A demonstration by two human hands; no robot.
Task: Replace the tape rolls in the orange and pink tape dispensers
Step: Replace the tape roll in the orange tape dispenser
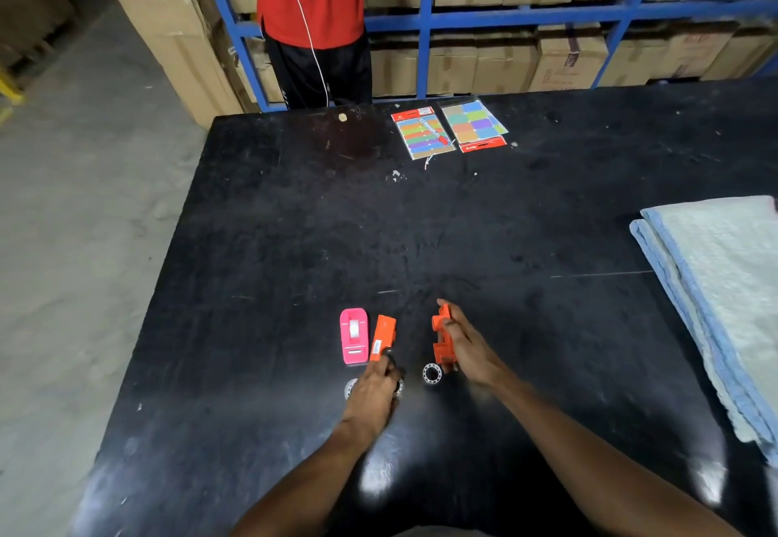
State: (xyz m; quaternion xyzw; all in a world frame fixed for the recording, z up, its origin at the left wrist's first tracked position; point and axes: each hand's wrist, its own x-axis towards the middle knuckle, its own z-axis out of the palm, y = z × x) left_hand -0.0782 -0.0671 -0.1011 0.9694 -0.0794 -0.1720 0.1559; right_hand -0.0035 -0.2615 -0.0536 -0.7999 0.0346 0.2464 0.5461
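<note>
The pink tape dispenser [354, 336] lies flat on the black table [421, 233] with a clear roll showing in its slot. Just right of it lies one orange dispenser half [383, 336]; my left hand [377, 393] touches its near end with pinched fingers around something small and dark. My right hand [465, 345] holds the other orange dispenser half [442, 336] upright on its edge. A clear tape roll [432, 373] lies on the table between my hands. Two more clear rolls [351, 387] sit partly hidden under my left hand.
Two packs of coloured sticky labels [450, 129] with a red pen [433, 130] lie at the far side of the table. A folded blue-grey blanket [724, 296] covers the right edge. A person in a red shirt [313, 10] stands beyond, by blue shelving with cardboard boxes.
</note>
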